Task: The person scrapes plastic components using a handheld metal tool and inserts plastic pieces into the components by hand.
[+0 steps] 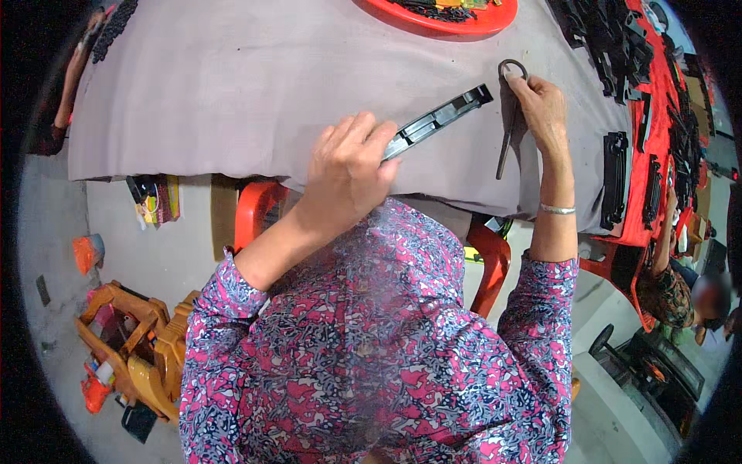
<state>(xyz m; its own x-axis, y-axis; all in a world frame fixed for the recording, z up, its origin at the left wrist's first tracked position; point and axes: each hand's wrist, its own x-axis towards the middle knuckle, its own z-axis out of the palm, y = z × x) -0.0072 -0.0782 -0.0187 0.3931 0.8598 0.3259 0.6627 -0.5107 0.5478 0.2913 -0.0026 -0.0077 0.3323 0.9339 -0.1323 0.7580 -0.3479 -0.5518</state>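
Just one black plastic bar (437,120), one dark ring (512,68), two hands.

The grey cloth of the surface (232,85) lies bare across its middle and left, giving broad room ahead of the left hand (348,174). The long black plastic strip (437,120) slants between both hands. Just right of the right hand (541,108), black parts (614,178) crowd the red edge. A red tray (440,23) blocks the far rim.
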